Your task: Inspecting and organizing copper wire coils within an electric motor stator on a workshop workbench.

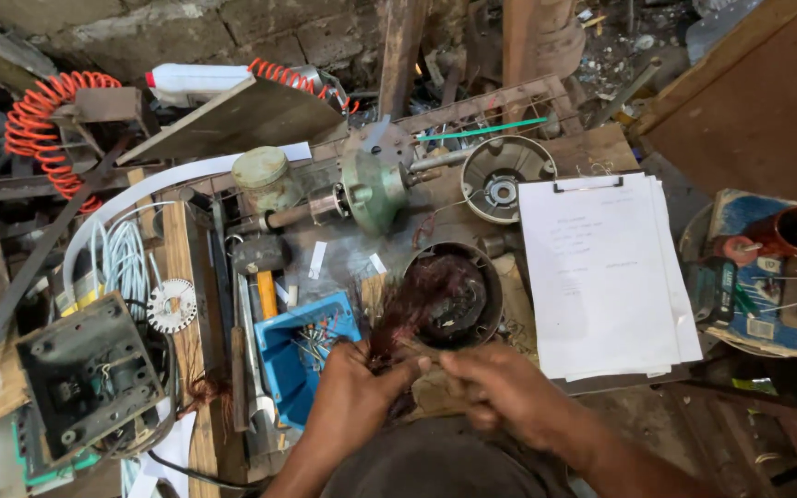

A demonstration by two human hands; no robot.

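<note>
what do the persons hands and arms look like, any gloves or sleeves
Both are bare. The left hand and right hand wear no gloves, and no ring, watch or bracelet shows. The forearms carry no sleeves as far as the frame's lower edge. The right hand is slightly blurred, so fine detail there is unclear.

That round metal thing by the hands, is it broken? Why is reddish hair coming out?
It looks taken apart. The round motor shell lies open, and a messy tuft of reddish copper wire spills over its rim. The left hand and right hand grip that tuft.
</note>
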